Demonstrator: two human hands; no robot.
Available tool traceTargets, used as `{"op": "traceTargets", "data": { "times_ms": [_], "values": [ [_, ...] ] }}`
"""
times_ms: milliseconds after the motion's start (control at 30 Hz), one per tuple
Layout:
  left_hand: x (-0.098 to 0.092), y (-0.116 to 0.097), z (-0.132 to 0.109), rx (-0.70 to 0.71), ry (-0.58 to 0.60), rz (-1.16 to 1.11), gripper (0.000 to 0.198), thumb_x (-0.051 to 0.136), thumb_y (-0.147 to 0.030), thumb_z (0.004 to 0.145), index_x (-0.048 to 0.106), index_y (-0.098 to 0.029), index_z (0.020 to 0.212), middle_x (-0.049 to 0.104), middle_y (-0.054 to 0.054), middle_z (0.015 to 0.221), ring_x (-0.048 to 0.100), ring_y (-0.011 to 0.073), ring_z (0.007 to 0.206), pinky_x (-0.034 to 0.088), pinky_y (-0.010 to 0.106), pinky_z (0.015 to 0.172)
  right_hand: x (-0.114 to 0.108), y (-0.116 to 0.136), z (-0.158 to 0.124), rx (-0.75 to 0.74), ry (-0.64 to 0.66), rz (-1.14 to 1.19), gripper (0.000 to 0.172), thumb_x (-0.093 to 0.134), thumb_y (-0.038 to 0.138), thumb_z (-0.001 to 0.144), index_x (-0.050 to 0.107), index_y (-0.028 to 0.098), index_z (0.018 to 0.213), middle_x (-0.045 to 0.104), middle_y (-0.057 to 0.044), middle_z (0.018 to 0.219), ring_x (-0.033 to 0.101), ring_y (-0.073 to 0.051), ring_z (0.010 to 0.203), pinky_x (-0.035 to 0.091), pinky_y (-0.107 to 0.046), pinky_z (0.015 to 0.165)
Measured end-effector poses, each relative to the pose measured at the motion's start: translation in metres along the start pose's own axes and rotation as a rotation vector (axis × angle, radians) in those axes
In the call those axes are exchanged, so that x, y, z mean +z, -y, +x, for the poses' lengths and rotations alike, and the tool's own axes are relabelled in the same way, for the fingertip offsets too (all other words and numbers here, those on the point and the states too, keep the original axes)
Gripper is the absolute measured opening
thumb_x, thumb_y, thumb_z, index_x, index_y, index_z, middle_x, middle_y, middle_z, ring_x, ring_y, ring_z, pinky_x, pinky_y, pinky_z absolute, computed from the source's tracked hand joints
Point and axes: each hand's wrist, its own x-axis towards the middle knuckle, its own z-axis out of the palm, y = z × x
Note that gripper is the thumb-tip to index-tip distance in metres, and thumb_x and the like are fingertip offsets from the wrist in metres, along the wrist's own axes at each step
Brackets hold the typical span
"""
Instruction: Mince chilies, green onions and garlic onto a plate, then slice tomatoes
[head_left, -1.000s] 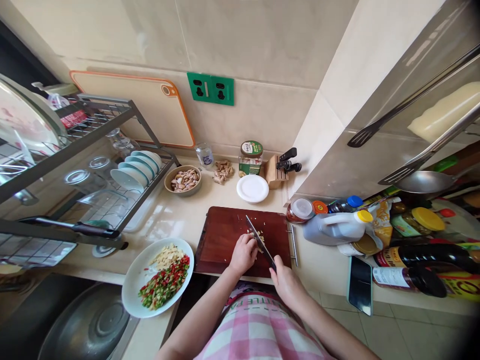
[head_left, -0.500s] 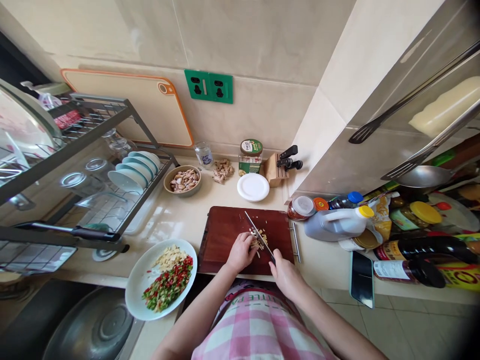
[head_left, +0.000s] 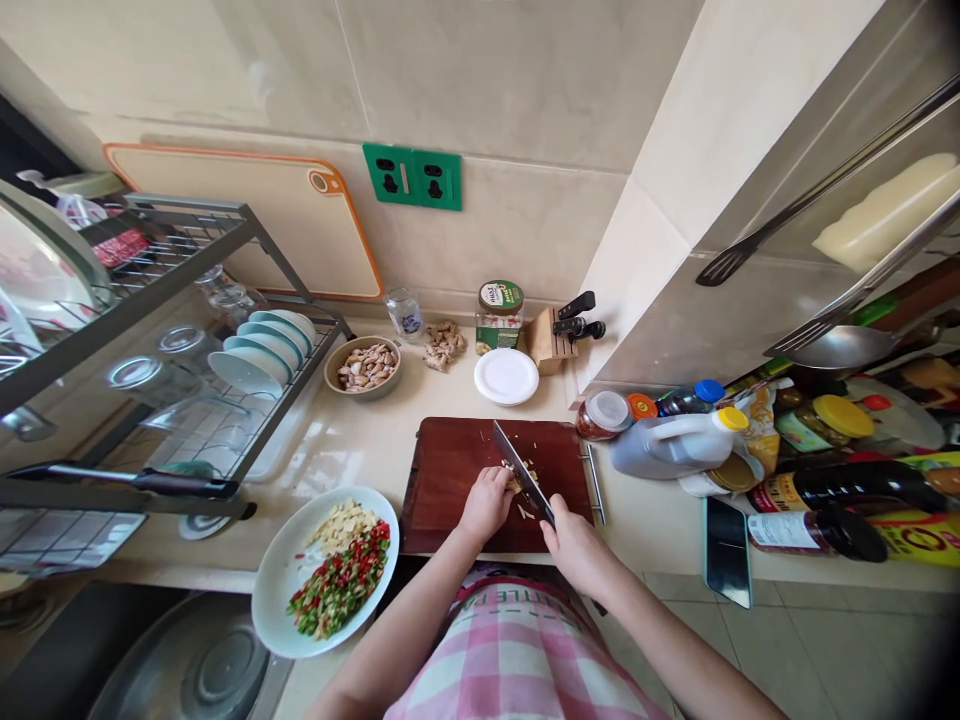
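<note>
A dark red wooden cutting board (head_left: 450, 470) lies on the counter in front of me. My right hand (head_left: 576, 545) is closed round the handle of a kitchen knife (head_left: 519, 470), whose blade angles up and left over the board. My left hand (head_left: 486, 503) is curled beside the blade, fingers pressed on a small pale piece of food (head_left: 517, 484). Pale chopped bits (head_left: 529, 470) lie scattered around the blade.
A white plate (head_left: 285, 575) with chopped red and green pepper and pale slices sits left of the board. Behind are a garlic bowl (head_left: 363, 367), ginger (head_left: 444, 343), a jar (head_left: 500, 312), a knife block (head_left: 555, 335) and a white lid (head_left: 506, 377). Bottles (head_left: 675, 445) and a phone (head_left: 726, 550) crowd the right; a dish rack (head_left: 187, 340) stands left.
The knife has kept rising and falling on the same spot of the board, its blade now a little further right, while my left hand stays beside it. The view has shifted slightly.
</note>
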Motion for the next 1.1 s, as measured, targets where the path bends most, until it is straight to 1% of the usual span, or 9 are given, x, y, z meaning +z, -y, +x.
{"op": "traceTargets", "data": {
  "times_ms": [100,167,267,367,567,733,933,1000,1100],
  "values": [
    [-0.001,0.0,-0.001,-0.007,0.008,-0.002,0.015,0.049,-0.015,0.082,0.053,-0.02,0.095,0.058,0.006,0.093,0.052,0.0205,0.09,0.046,0.036,0.083,0.009,0.002,-0.001,0.055,-0.019,-0.05,0.012,0.032,0.021,0.092,0.041,0.016,0.099,0.068,-0.009,0.077,0.065,-0.019,0.068,0.028,-0.024,0.05],
    [-0.004,0.001,-0.003,-0.007,-0.012,-0.036,0.017,0.049,-0.017,0.083,0.053,-0.02,0.099,0.057,0.006,0.098,0.052,0.0199,0.093,0.045,0.036,0.085,0.008,0.002,0.001,0.056,-0.014,-0.06,0.013,0.032,0.022,0.093,0.041,0.016,0.1,0.068,-0.01,0.078,0.065,-0.019,0.069,0.028,-0.024,0.051],
    [-0.006,0.003,-0.006,-0.03,-0.033,-0.094,0.014,0.046,-0.018,0.085,0.054,-0.019,0.096,0.056,0.006,0.099,0.054,0.0172,0.091,0.046,0.031,0.083,-0.008,0.003,0.005,0.014,0.014,-0.035,0.01,0.036,0.023,0.091,0.041,0.018,0.098,0.067,-0.007,0.078,0.064,-0.018,0.068,0.026,-0.024,0.05],
    [-0.006,0.004,-0.004,-0.034,-0.018,-0.102,0.014,0.044,-0.017,0.086,0.058,-0.019,0.085,0.057,0.004,0.088,0.055,0.0151,0.084,0.046,0.028,0.078,-0.017,0.004,0.006,-0.007,0.021,-0.002,0.009,0.038,0.025,0.089,0.041,0.02,0.095,0.067,-0.006,0.077,0.064,-0.018,0.067,0.025,-0.024,0.049],
    [-0.006,0.006,0.001,-0.03,-0.004,-0.093,0.016,0.047,-0.019,0.085,0.061,-0.019,0.079,0.058,0.004,0.082,0.054,0.0155,0.079,0.046,0.028,0.075,0.01,0.005,0.003,0.059,-0.027,-0.01,0.013,0.032,0.021,0.092,0.04,0.016,0.101,0.067,-0.009,0.079,0.064,-0.018,0.069,0.025,-0.025,0.051],
    [-0.008,0.008,-0.004,-0.005,0.035,-0.106,0.01,0.057,-0.021,0.08,0.06,-0.019,0.089,0.058,0.004,0.091,0.054,0.0171,0.086,0.045,0.03,0.081,0.003,0.007,0.006,0.018,-0.018,0.036,0.008,0.037,0.024,0.09,0.04,0.018,0.095,0.067,-0.007,0.077,0.064,-0.018,0.067,0.024,-0.024,0.05],
    [-0.009,0.005,-0.005,0.021,0.075,0.004,0.008,0.052,-0.018,0.081,0.059,-0.02,0.084,0.056,0.004,0.088,0.051,0.0187,0.086,0.045,0.032,0.08,0.017,0.012,0.003,0.089,-0.047,0.006,0.013,0.032,0.021,0.092,0.04,0.016,0.1,0.068,-0.009,0.079,0.064,-0.017,0.07,0.025,-0.024,0.051],
    [-0.008,0.002,-0.003,0.026,0.062,0.035,0.009,0.05,-0.019,0.082,0.058,-0.019,0.083,0.056,0.005,0.088,0.051,0.0193,0.086,0.045,0.033,0.079,0.009,0.011,0.006,0.067,-0.037,-0.008,0.012,0.033,0.023,0.092,0.04,0.017,0.1,0.068,-0.009,0.079,0.064,-0.018,0.069,0.025,-0.024,0.051],
    [-0.002,0.0,0.0,-0.009,0.023,0.077,0.011,0.047,-0.021,0.084,0.057,-0.019,0.08,0.056,0.006,0.083,0.051,0.0199,0.081,0.045,0.034,0.077,-0.013,0.009,0.011,0.028,0.002,-0.025,0.009,0.037,0.025,0.09,0.041,0.019,0.096,0.068,-0.007,0.079,0.065,-0.019,0.07,0.024,-0.024,0.05]
  ]
}}
